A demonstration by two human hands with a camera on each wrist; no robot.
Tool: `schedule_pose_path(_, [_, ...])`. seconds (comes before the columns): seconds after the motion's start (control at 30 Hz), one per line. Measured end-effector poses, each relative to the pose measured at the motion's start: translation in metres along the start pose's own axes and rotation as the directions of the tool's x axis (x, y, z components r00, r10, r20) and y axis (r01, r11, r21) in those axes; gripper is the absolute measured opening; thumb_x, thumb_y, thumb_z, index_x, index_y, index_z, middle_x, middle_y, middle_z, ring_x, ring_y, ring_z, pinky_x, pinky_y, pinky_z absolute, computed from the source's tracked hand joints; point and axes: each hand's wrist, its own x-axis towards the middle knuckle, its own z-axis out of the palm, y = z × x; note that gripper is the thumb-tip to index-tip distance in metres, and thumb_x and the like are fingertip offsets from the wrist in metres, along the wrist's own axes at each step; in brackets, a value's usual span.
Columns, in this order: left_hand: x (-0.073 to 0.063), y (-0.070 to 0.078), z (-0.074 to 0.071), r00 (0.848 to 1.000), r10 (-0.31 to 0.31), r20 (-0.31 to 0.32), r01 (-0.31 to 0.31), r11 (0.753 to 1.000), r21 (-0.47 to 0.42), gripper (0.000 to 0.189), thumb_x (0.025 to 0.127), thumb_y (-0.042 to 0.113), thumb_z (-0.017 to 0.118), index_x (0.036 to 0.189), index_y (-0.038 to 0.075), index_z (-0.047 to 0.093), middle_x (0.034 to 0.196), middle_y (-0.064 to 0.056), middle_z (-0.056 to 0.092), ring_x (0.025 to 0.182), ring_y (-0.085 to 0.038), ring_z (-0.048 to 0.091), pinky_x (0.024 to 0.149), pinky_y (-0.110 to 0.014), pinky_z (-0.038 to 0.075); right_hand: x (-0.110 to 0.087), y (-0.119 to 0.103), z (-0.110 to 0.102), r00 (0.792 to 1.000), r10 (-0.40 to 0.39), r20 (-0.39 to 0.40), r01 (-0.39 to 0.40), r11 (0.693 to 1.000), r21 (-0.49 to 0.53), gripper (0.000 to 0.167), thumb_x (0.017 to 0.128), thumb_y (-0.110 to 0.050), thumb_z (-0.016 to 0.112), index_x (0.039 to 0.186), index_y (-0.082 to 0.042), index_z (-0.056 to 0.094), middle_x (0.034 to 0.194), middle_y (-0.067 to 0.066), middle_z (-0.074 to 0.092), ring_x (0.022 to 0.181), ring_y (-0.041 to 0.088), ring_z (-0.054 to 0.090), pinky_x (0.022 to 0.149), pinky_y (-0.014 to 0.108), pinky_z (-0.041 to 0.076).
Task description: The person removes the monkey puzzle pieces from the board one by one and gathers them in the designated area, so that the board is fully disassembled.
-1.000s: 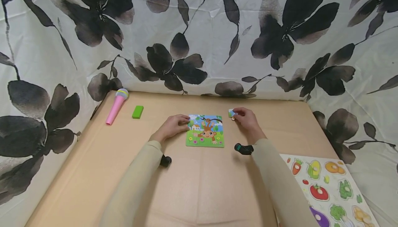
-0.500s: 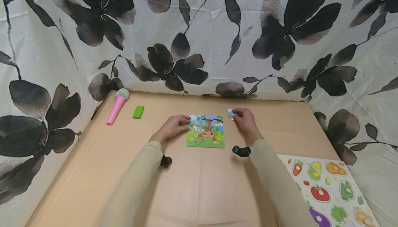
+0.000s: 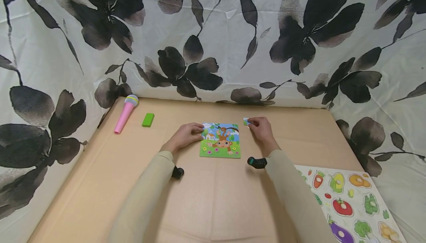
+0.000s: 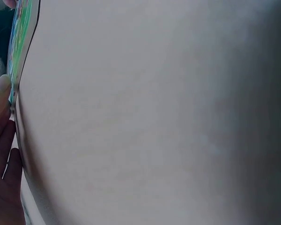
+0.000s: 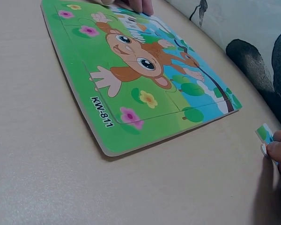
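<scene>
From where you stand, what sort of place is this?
Probably a play table, perhaps a child's: a monkey puzzle, a pink toy microphone and a sheet of vegetable pictures are on it.

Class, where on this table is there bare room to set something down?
Bare: table between the sleeves, nearer than the monkey puzzle; left of them, nearer than the microphone and green block; right of the right hand, beyond the vegetable sheet. Crowded: around the puzzle, with the left hand at its left edge and the right hand pinching a piece beside it.
</scene>
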Motion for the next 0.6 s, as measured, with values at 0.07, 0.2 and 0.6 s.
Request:
schedule_pose_path(0.07, [0.0000, -0.0001, 0.0001, 1.000, 0.003, -0.002, -0.003, 1.000, 0.005, 0.037, 0.089, 0.018, 0.073, 0.122, 0.000, 0.067, 0.134, -0.009, 0.059, 0.131, -0.027, 0.048, 0.114, -0.041, 0.033, -0.0002, -0.0010, 0.0005, 1.000, 0.002, 0.000, -0.002, 1.000, -0.015, 0.025, 0.096, -0.008, 0.061, 0.119, 0.000, 0.069, 0.119, 0.021, 0.061, 0.103, 0.034, 0.057, 0.091, 0.047, 0.048])
schedule_pose_path(0.2, [-0.0003, -0.0007, 0.0000, 1.000, 0.007, -0.001, -0.007, 1.000, 0.010, 0.037, 0.090, 0.018, 0.072, 0.122, 0.000, 0.067, 0.134, -0.009, 0.059, 0.131, -0.027, 0.048, 0.114, -0.041, 0.033, -0.0012, -0.0017, 0.0013, 1.000, 0.024, 0.010, -0.023, 0.999, -0.032, 0.026, 0.097, -0.010, 0.060, 0.120, 0.000, 0.067, 0.118, 0.021, 0.058, 0.103, 0.034, 0.053, 0.092, 0.047, 0.046])
schedule_pose_path(0.6, [-0.0013, 0.0017, -0.0011, 1.000, 0.003, 0.006, -0.003, 1.000, -0.001, 0.037, 0.090, 0.018, 0.072, 0.122, 0.000, 0.067, 0.135, -0.009, 0.058, 0.132, -0.027, 0.047, 0.114, -0.042, 0.032, -0.0010, -0.0079, 0.0016, 1.000, 0.027, 0.002, -0.027, 0.999, -0.029, 0.026, 0.097, -0.011, 0.059, 0.120, 0.001, 0.067, 0.118, 0.021, 0.056, 0.105, 0.034, 0.053, 0.094, 0.047, 0.046])
